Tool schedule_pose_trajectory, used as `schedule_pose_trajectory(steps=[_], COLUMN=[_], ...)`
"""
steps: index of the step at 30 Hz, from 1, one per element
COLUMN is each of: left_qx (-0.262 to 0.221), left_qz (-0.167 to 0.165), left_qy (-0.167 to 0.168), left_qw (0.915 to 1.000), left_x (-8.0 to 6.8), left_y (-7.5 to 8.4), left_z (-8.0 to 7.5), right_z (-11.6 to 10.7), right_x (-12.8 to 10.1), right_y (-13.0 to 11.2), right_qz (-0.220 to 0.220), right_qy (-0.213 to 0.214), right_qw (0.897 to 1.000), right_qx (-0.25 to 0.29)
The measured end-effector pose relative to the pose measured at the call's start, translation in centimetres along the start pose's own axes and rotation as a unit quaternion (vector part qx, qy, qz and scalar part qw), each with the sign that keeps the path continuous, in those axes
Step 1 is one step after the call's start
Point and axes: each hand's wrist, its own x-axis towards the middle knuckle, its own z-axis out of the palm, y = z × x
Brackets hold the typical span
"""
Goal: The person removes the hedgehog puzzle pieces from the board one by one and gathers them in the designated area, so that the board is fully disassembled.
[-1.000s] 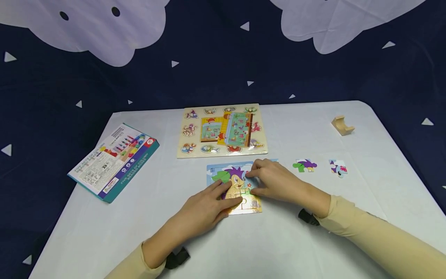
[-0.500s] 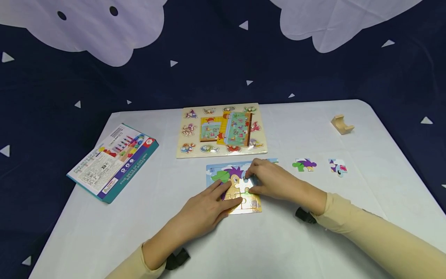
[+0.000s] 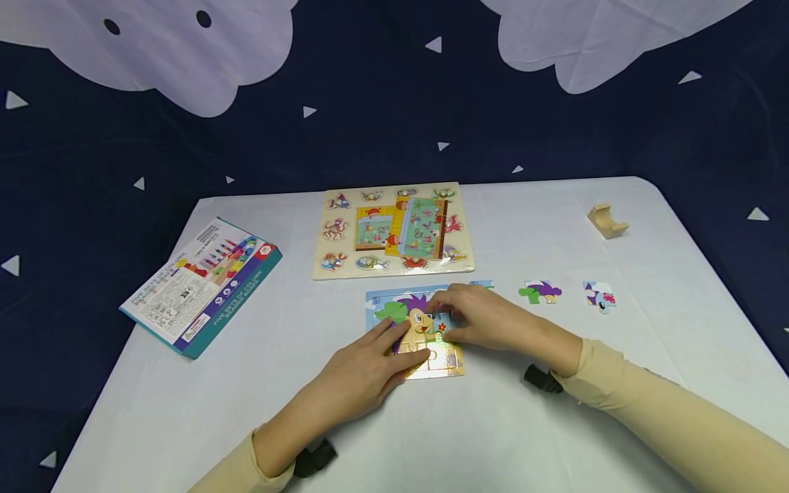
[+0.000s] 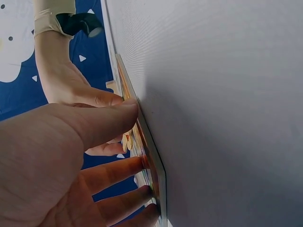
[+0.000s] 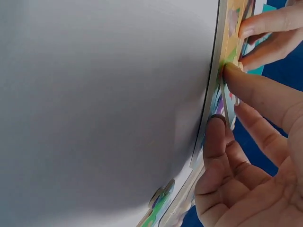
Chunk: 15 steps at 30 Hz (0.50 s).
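A small jigsaw picture (image 3: pixel 411 316) of a purple-haired cartoon animal lies on the white table (image 3: pixel 555 424). My left hand (image 3: pixel 394 340) rests on its lower left part, with straight fingers pressing it down. My right hand (image 3: pixel 445 319) is over its right side, thumb and fingers curled round a jigsaw piece (image 3: pixel 441 322) at the picture's middle right. In the right wrist view the thumb (image 5: pixel 236 78) and a finger (image 5: pixel 214 137) pinch that piece's edge (image 5: pixel 226 106) at the board. The left wrist view shows my left fingers (image 4: pixel 118 168) flat against the jigsaw's edge (image 4: pixel 152 163).
Two loose pieces (image 3: pixel 540 291) (image 3: pixel 599 296) lie to the right of the jigsaw. A wooden peg puzzle board (image 3: pixel 394 229) sits just behind it. A toy box (image 3: pixel 202 284) lies at the left and a small wooden block (image 3: pixel 607 220) at the far right.
My right hand has edged a little to the left with the piece, over the picture. The left hand has stayed in place.
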Motion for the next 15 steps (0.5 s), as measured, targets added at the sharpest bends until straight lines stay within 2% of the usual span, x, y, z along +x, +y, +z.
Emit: schedule_pose_trajectory(steps=[15], left_qx=[-0.002], left_qz=[-0.001], left_qy=[-0.002], left_qw=[1.0], left_x=[0.04], left_y=[-0.02], left_z=[-0.03], right_z=[-0.52], right_x=[-0.17], right_y=[0.24], right_qz=[-0.023], right_qy=[-0.012], right_qw=[1.0], right_qx=[-0.005])
